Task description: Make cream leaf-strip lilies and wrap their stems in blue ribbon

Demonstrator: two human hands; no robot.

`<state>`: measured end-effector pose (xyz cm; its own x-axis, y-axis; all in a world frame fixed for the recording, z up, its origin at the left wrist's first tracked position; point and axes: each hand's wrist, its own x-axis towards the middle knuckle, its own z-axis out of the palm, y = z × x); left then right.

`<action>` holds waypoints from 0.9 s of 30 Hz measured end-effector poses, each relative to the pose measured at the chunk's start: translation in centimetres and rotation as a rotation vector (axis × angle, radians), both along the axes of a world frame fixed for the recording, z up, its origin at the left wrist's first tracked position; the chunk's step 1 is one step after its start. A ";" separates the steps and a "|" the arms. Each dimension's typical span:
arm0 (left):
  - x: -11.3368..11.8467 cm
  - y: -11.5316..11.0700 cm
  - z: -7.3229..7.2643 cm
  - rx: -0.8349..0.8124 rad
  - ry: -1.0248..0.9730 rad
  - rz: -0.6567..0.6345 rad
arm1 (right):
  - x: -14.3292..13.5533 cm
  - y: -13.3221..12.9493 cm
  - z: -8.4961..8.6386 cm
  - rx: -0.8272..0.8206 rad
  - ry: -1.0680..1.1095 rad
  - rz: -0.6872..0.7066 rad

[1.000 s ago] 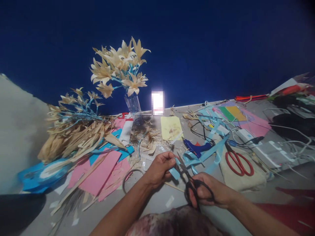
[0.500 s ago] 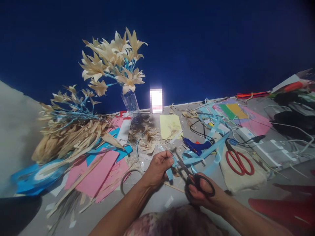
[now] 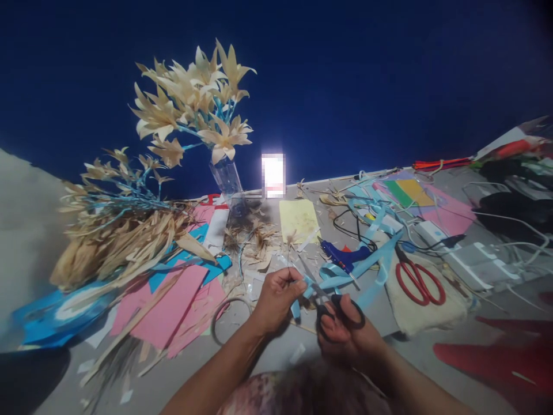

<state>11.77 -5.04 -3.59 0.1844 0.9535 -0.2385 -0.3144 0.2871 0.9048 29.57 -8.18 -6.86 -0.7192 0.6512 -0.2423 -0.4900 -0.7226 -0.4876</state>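
Note:
My left hand (image 3: 276,297) pinches a short strip of light blue ribbon (image 3: 295,310), whose end hangs below the fingers. A thin stem with a small frayed tip (image 3: 291,238) rises from the same pinch. Black-handled scissors (image 3: 358,317) are in my right hand (image 3: 352,340), with fingers through the loops. Their blades are spread and reach the ribbon beside my left fingertips; whether they touch it I cannot tell. Behind my hands lie a blue glue gun (image 3: 341,256) and a longer light blue ribbon (image 3: 367,270).
Pale flowers (image 3: 227,138) stand in a clear vase (image 3: 228,185). Dried husks (image 3: 86,253) and pink paper (image 3: 168,305) lie left. Red-handled scissors (image 3: 418,282) rest on a cloth (image 3: 415,320) at right, near a white power strip (image 3: 470,265). A tape ring (image 3: 215,323) lies beside my left forearm.
My right hand has moved the black-handled scissors left, bringing the blades to the ribbon. My left hand keeps its pinch almost in place. The view has shifted slightly.

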 end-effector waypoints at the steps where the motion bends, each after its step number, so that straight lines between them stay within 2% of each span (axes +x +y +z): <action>1: 0.0 -0.2 0.0 0.031 0.029 -0.035 | 0.3 0.6 0.5 0.031 0.007 -0.036; 3: 0.0 -0.6 -0.1 0.083 0.066 -0.148 | 1.4 2.0 1.9 0.107 -0.028 -0.203; 5: 0.0 -0.9 -0.2 0.079 0.047 -0.192 | 2.7 3.1 3.3 0.194 -0.198 -0.358; 8: -0.2 -0.3 -0.2 0.006 -0.033 0.000 | 4.6 3.8 4.4 0.533 -0.738 -0.205; 11: -0.7 0.7 0.5 -0.098 -0.076 0.218 | 6.0 3.5 4.5 0.870 -1.381 0.002; 14: -1.3 1.2 1.2 -0.235 -0.114 0.299 | 7.0 2.9 4.0 1.078 -1.734 0.132; 17: -1.7 1.0 1.8 -0.256 -0.177 0.297 | 7.2 2.3 3.6 1.238 -1.912 0.221; 20: -1.8 0.6 2.4 -0.271 -0.243 0.258 | 6.8 2.3 3.7 1.314 -2.049 0.325; 24: -1.7 0.1 3.4 -0.240 -0.279 0.251 | 6.3 3.2 4.5 1.326 -2.079 0.455; 27: -1.8 -0.1 4.0 -0.218 -0.264 0.279 | 6.6 4.1 4.9 1.387 -2.057 0.458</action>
